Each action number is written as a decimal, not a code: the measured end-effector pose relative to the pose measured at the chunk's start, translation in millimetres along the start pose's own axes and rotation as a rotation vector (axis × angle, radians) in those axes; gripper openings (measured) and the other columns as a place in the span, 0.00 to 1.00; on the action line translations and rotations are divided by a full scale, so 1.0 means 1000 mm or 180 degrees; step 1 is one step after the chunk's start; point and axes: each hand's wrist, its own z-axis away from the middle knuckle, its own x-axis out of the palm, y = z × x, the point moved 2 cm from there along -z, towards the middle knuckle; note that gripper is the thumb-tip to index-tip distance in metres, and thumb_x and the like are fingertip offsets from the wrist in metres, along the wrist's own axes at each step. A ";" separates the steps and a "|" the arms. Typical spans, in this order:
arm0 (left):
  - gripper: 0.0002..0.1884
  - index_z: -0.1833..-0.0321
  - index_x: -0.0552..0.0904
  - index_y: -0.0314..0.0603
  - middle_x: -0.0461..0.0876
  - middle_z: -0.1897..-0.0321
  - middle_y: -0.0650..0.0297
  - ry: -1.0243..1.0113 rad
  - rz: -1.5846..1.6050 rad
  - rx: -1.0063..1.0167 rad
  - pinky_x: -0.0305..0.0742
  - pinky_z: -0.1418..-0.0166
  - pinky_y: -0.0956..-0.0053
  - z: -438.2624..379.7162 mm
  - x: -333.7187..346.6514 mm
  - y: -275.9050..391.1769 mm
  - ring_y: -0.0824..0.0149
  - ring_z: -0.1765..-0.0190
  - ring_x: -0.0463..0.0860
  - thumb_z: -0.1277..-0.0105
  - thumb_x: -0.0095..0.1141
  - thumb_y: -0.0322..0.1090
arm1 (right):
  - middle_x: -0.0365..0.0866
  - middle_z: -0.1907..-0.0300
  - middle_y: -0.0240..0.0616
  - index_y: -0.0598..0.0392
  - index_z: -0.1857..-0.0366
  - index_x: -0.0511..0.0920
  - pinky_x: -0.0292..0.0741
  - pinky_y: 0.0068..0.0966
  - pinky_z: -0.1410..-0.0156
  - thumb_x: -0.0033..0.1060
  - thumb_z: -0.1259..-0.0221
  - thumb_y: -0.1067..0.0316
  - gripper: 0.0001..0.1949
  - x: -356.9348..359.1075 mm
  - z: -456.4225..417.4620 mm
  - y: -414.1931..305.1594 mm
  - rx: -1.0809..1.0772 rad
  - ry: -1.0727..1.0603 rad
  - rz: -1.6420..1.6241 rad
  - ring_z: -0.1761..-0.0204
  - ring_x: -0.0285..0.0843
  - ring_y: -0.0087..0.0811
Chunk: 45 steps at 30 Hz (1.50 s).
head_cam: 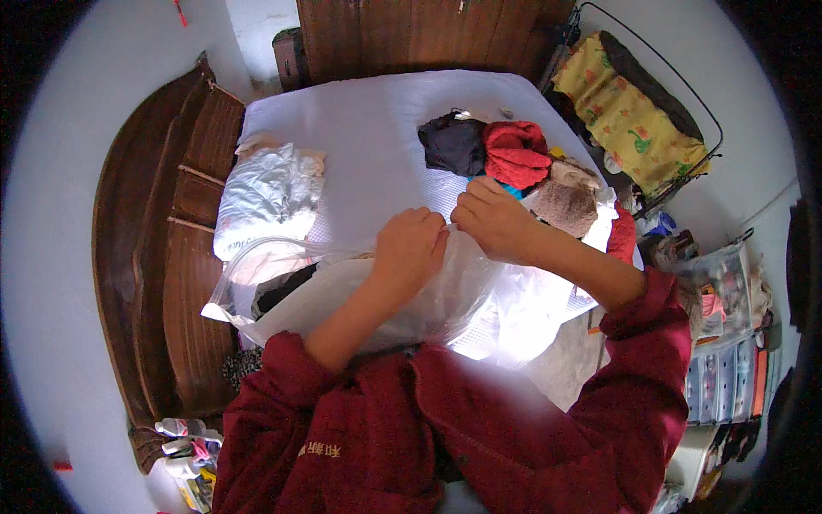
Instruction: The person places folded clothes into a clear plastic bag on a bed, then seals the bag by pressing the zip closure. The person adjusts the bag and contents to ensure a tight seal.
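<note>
My left hand (411,247) and my right hand (491,218) pinch the upper edge of a clear plastic bag (443,289) close together near the bed's middle. The bag lies across the near part of the bed, with dark and pale cloth inside its left end. Beyond my right hand lie a black garment (453,142), a red knitted garment (515,151) and a brown fluffy cloth (565,202). At the left, a light blue folded garment or bundle (263,193) rests on the bed. The fingertips are partly hidden by the hands.
The bed (359,109) has a pale cover. A dark wooden headboard-like panel (186,257) stands at the left. A metal frame with yellow patterned cloth (632,122) is at the back right. Drawers (722,382) and bags stand at the right; bottles (180,427) sit at the lower left.
</note>
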 end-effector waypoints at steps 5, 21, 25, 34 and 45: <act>0.05 0.65 0.79 0.39 0.80 0.66 0.54 0.0254 -0.0307 0.0209 0.75 0.53 0.53 0.004 0.009 0.001 0.48 0.58 0.81 0.36 0.60 0.33 | 0.78 0.59 0.41 0.55 0.62 0.79 0.68 0.41 0.37 0.63 0.50 0.70 0.10 0.002 -0.002 -0.004 0.0083 -0.0136 0.0030 0.48 0.74 0.43; 0.05 0.64 0.82 0.41 0.81 0.65 0.56 0.0056 0.0184 0.0438 0.77 0.54 0.55 -0.015 0.010 0.001 0.50 0.58 0.81 0.36 0.61 0.34 | 0.80 0.64 0.39 0.54 0.65 0.80 0.71 0.39 0.42 0.69 0.42 0.67 0.06 -0.026 0.017 0.006 0.0833 -0.0280 -0.0307 0.52 0.76 0.42; 0.05 0.65 0.82 0.40 0.81 0.65 0.56 0.0130 0.0235 0.0458 0.77 0.53 0.55 -0.010 0.013 -0.001 0.50 0.57 0.81 0.36 0.61 0.33 | 0.80 0.64 0.38 0.54 0.65 0.79 0.72 0.38 0.43 0.68 0.45 0.70 0.07 -0.021 0.018 0.001 0.0599 -0.0179 -0.0181 0.53 0.76 0.42; 0.06 0.67 0.83 0.40 0.82 0.64 0.58 -0.0069 0.0165 0.0397 0.78 0.53 0.55 -0.023 0.016 0.012 0.51 0.56 0.82 0.37 0.62 0.34 | 0.79 0.65 0.36 0.52 0.62 0.81 0.70 0.37 0.41 0.67 0.45 0.69 0.08 -0.027 0.019 -0.002 0.0584 0.0320 -0.0099 0.55 0.76 0.40; 0.04 0.64 0.84 0.41 0.82 0.64 0.58 -0.0306 0.0112 0.0065 0.77 0.51 0.55 -0.031 0.006 0.037 0.51 0.56 0.81 0.34 0.61 0.34 | 0.79 0.63 0.39 0.54 0.63 0.81 0.71 0.41 0.44 0.70 0.43 0.69 0.07 -0.039 0.069 0.042 0.0959 0.0435 -0.0813 0.53 0.75 0.45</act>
